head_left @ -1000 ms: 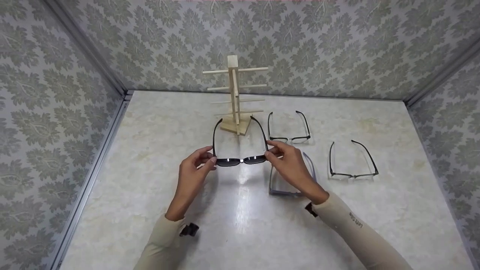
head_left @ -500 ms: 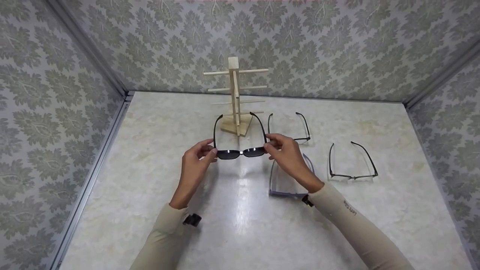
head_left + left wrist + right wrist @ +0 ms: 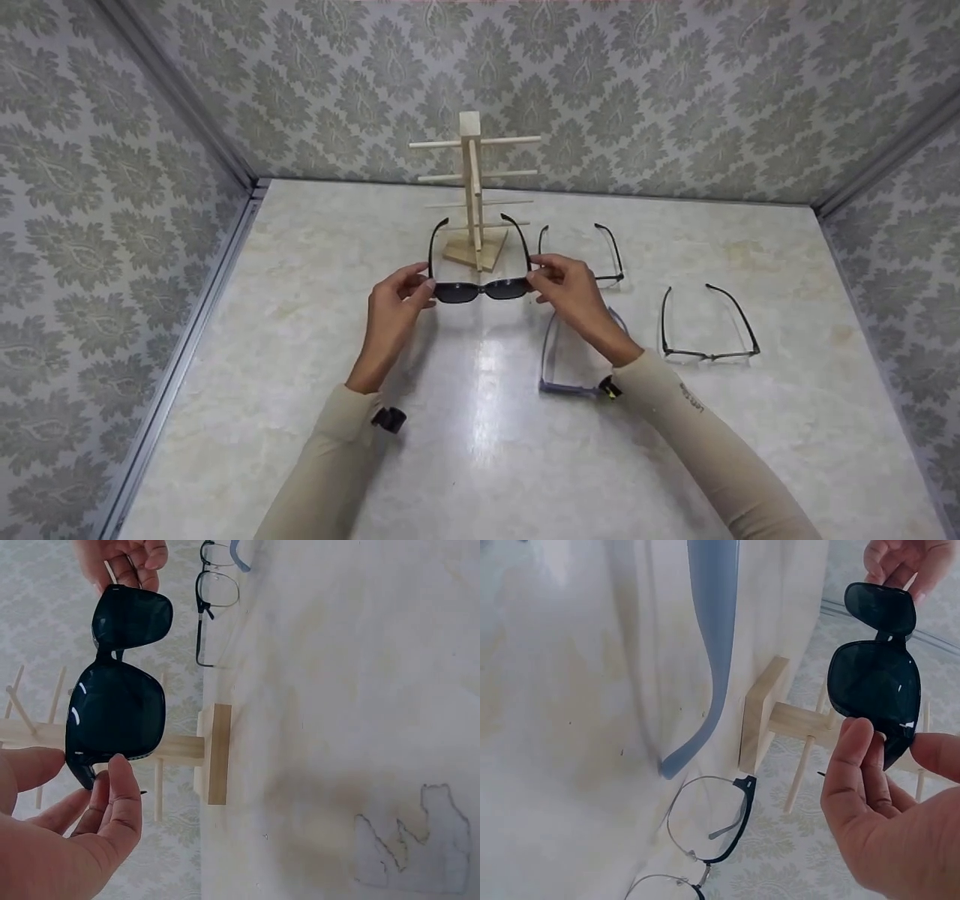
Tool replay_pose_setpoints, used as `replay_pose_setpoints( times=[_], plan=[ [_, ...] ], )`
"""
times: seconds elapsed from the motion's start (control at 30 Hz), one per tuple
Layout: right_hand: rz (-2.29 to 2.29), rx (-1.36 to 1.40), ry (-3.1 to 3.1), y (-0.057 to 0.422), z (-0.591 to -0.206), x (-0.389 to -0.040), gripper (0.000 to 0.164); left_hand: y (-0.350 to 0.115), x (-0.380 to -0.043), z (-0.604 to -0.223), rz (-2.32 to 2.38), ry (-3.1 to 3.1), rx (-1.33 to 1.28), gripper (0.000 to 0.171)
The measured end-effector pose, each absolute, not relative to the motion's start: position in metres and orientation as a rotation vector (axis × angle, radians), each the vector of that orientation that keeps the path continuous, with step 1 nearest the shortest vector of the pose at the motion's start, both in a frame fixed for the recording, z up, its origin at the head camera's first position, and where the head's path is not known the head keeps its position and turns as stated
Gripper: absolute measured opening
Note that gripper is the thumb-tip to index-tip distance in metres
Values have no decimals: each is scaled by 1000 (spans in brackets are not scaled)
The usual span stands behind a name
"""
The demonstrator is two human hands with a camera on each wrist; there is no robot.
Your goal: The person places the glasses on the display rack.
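Observation:
Black sunglasses (image 3: pixel 504 289) with dark lenses are held above the table, their temples unfolded and pointing away toward a wooden stand (image 3: pixel 469 161). At the left hinge, my left hand (image 3: pixel 394 309) pinches the frame between thumb and fingers. My right hand (image 3: pixel 574 298) pinches the opposite hinge the same way. In the left wrist view the thumb and fingers grip the corner of the sunglasses (image 3: pixel 116 709). The right wrist view shows the other corner of the sunglasses (image 3: pixel 874 682) pinched likewise. The stand has several pairs of thin pegs and a flat base (image 3: pixel 476 251).
Blue-framed glasses (image 3: pixel 570 388) lie under my right forearm, partly hidden. Black half-rim glasses (image 3: pixel 619 259) lie behind my right hand, and another dark-framed pair (image 3: pixel 709 354) lies farther right. Patterned walls (image 3: pixel 600 97) enclose the marbled white table (image 3: pixel 300 262) at the back and sides.
Both hands have moved forward with the sunglasses, toward the wooden stand. The lenses have tilted to face up a little more. The other glasses and the stand stay put.

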State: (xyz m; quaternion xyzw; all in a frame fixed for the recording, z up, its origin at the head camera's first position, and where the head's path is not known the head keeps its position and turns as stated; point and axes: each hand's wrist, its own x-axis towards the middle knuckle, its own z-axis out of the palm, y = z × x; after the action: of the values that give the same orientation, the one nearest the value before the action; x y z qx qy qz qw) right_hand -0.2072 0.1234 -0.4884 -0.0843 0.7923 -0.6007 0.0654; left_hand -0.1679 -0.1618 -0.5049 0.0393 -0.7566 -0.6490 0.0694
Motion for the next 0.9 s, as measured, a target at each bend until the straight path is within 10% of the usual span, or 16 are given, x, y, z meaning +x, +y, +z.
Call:
replay_pose_setpoints(
  times=[0.9],
  plan=[
    [-1974, -179, 2264, 112, -499, -238, 44, -166, -212, -503, -1925, -2298, 133, 35]
  ],
)
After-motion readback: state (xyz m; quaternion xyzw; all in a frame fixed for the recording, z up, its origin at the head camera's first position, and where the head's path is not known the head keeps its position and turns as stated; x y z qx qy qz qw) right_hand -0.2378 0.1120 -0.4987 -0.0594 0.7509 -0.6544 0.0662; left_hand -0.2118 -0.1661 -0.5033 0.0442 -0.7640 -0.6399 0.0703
